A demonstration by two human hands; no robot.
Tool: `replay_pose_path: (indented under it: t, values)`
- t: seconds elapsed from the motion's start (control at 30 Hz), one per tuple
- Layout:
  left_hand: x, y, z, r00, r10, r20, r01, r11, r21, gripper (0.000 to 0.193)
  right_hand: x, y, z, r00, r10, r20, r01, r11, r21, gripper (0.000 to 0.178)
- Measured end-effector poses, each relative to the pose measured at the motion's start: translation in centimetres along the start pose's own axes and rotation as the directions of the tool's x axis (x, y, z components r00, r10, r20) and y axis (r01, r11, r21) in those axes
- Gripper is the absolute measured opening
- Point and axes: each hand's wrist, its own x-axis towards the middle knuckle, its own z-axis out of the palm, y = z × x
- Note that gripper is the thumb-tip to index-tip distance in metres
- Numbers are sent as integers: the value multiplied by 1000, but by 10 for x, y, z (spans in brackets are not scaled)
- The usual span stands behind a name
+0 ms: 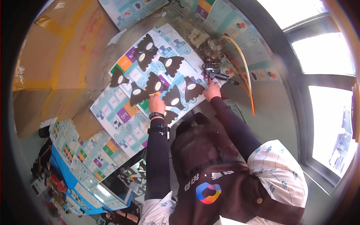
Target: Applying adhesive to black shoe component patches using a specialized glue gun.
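Observation:
Several flat dark pieces, flared at one scalloped end and each with a white oval, lie spread on a printed sheet [129, 127]. My left hand [156, 104] is closed at the lower edge of one dark piece [155, 83]; what its fingers grip is hidden. Beside it on the right lies another dark piece [173, 98]. My right hand [213, 91] is closed, next to the rightmost dark piece [192, 89] and just below a spray gun [212, 69]. Whether it touches either of them, or holds something, I cannot make out.
Large cardboard boxes [60, 48] stand at the left. An orange hose [243, 77] and a pale yellow hose [245, 60] hang at the right, near a dirty round container [214, 47]. Windows [332, 120] line the right side. Another person's arm [127, 216] shows at the bottom left.

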Motion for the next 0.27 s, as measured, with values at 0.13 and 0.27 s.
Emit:
replay_pose_path:
  t: [0.13, 0.27]
  values:
    - [-40, -14, -18, 941, -18, -337, -28, 991, -129, 31, 2, -8, -5, 999, 17, 38, -23, 989, 146, 46]
    - [-96, -36, -27, 931, -264, -252, 185, 937, -296, 31, 12, -6, -12, 981, -37, 190, 8, 988, 152, 48]
